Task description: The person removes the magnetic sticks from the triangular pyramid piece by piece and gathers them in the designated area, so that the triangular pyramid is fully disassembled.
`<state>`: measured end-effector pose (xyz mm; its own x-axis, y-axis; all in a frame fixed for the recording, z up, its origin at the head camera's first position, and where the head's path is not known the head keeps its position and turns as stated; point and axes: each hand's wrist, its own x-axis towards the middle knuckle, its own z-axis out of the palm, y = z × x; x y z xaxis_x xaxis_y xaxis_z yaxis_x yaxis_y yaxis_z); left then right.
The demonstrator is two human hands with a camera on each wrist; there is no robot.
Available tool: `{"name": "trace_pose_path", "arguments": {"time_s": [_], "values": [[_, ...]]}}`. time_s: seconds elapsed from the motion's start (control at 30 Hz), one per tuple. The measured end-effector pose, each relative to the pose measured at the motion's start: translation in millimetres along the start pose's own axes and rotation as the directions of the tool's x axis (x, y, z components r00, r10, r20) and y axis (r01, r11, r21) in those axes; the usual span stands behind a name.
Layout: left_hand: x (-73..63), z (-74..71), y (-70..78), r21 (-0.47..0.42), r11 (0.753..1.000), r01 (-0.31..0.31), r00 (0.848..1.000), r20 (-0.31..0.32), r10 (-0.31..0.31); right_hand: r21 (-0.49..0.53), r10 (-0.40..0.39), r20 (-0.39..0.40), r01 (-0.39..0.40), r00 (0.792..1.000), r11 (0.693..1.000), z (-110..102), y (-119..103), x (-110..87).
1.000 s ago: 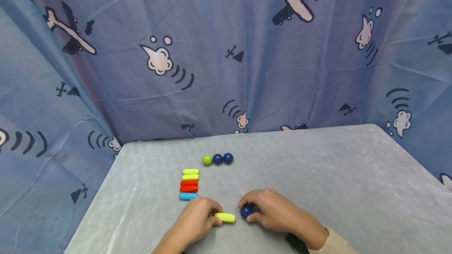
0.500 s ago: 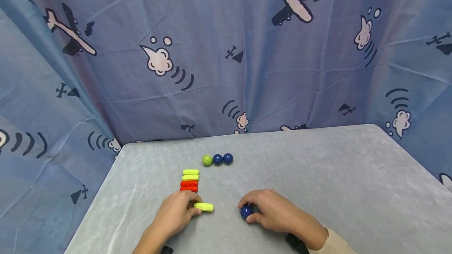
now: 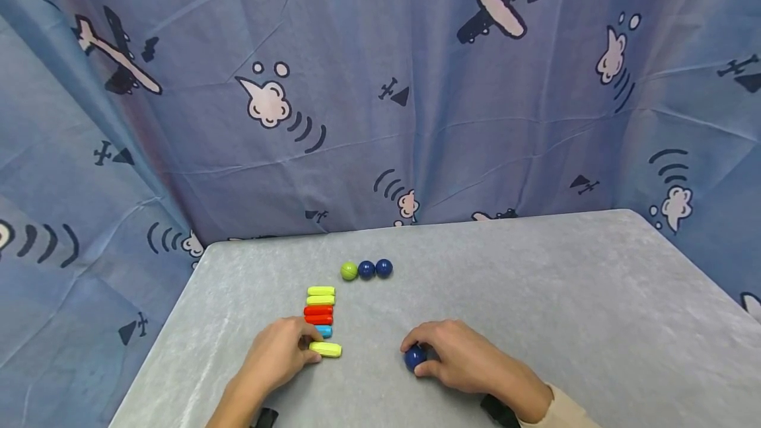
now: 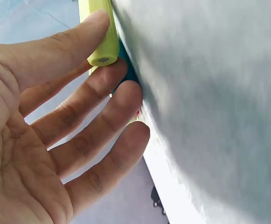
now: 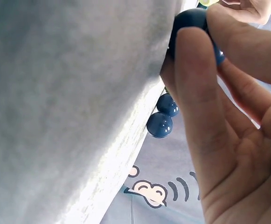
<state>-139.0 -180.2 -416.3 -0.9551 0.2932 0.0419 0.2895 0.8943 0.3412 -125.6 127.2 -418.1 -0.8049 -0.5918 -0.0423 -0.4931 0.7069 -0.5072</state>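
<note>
My left hand [image 3: 275, 353] pinches a yellow ribbed stick [image 3: 326, 349] between thumb and fingers, just in front of a blue stick [image 3: 324, 331]. In the left wrist view the thumb lies over the yellow stick [image 4: 105, 44], and the other fingers are spread loosely below it. My right hand [image 3: 460, 356] holds a dark blue ball [image 3: 414, 358] on the table to the right. The right wrist view shows thumb and fingers around that ball [image 5: 191, 21]. The blue stick is partly hidden by the left fingers.
Behind the blue stick, two red sticks [image 3: 318, 315] and two yellow sticks [image 3: 321, 295] lie in a column. Farther back, a green ball [image 3: 349, 271] and two dark blue balls [image 3: 375, 269] form a row. A patterned curtain [image 3: 357, 84] hangs beyond the grey table [image 3: 535, 283].
My left hand has carried the yellow stick leftward and slightly away from me, to the near end of the stick column. The right hand has stayed in place with the ball.
</note>
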Motion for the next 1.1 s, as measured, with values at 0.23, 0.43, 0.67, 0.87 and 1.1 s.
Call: {"name": "trace_pose_path", "arguments": {"time_s": [0.23, 0.43, 0.67, 0.87, 1.1], "values": [[1.5, -2.3, -5.4, 0.011, 0.999, 0.049, 0.999, 0.022, -0.05, 0.008, 0.0, 0.002, 0.0, 1.0, 1.0, -1.2, -0.4, -1.1], [4.3, -2.3, -8.3, 0.0, 0.995, 0.097, 0.994, 0.044, -0.097, 0.012, 0.008, 0.005, -0.008, 1.0, 1.0, -1.0, -0.3, -0.5], [3.3, -4.7, -11.6, 0.025, 0.996, 0.086, 0.995, 0.047, -0.087, 0.009, -0.004, 0.001, 0.004, 1.0, 1.0, -1.4, -0.9, -1.0], [2.7, -6.6, -10.5, 0.042, 0.996, 0.08, 0.996, 0.046, -0.082, 0.006, -0.009, 0.001, 0.009, 1.0, 1.0, -1.4, 0.6, -0.8], [3.3, -5.8, -10.1, -0.025, 0.995, 0.097, 0.995, 0.007, -0.097, 0.01, 0.0, 0.017, 0.0, 1.0, 1.0, -2.0, 0.1, -0.5]]}}
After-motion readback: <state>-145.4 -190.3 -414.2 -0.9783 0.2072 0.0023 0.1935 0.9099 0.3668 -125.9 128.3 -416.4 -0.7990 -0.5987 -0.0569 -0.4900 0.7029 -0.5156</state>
